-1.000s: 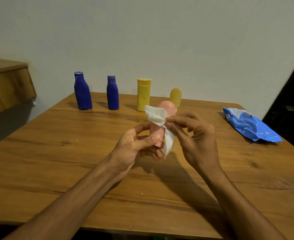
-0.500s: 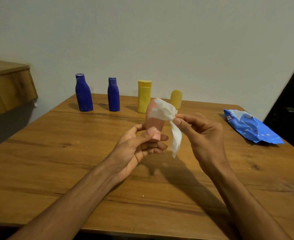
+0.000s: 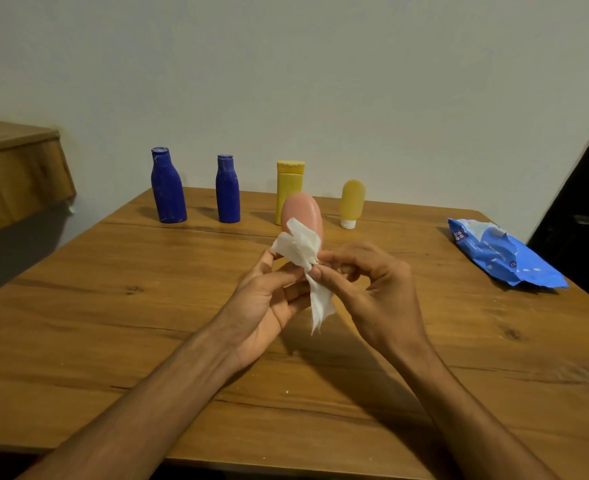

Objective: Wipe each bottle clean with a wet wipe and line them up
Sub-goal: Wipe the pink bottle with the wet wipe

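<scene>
While aloft, bottle (image 3: 303, 211), wipe (image 3: 300, 247) between hands (image 3: 268, 303) (image 3: 372, 292)

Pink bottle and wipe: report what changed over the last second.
The wet wipe, pinched by the right hand, slid down the pink bottle, from its rounded top, now bare, to its lower body. The left hand still grips the bottle's base. The four bottles at the back and the blue wipe pack have not moved.
</scene>
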Tool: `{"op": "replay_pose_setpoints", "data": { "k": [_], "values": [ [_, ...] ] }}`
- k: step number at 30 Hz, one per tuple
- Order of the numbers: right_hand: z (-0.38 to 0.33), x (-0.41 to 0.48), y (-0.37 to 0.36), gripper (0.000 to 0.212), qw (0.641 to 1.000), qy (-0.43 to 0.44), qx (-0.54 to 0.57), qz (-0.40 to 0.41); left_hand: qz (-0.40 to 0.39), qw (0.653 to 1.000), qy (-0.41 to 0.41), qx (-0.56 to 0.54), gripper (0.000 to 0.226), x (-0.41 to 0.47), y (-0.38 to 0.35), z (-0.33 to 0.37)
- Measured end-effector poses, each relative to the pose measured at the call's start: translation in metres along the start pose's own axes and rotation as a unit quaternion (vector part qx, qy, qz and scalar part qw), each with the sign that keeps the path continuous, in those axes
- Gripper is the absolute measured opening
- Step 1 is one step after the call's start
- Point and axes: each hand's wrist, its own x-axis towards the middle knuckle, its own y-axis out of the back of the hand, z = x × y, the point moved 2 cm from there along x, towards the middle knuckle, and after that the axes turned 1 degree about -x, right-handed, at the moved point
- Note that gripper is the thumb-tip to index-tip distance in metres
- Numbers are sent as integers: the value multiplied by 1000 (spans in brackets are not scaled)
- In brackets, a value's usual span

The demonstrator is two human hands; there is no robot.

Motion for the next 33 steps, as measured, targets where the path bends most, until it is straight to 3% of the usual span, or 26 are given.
{"op": "replay_pose_setpoints", "data": {
  "k": [4,14,23,28,33],
  "values": [
    [0,-1,0,19,1000,1,-4,31,-8,1000,0,-1,70,-1,-3,1],
    [0,-1,0,17,998,-41,40,29,7,1000,-2,4,69,0,-1,0],
    [0,-1,1,19,998,-41,30,33,7,1000,-7,-5,63,0,-2,0],
    [-1,-2,-2,19,1000,-14,7,-3,15,1000,-8,-18,69,1,1,-1],
    [2,-1,1,17,999,-34,25,25,-1,1000,-12,-3,63,1,-2,-1]
  ]
}}
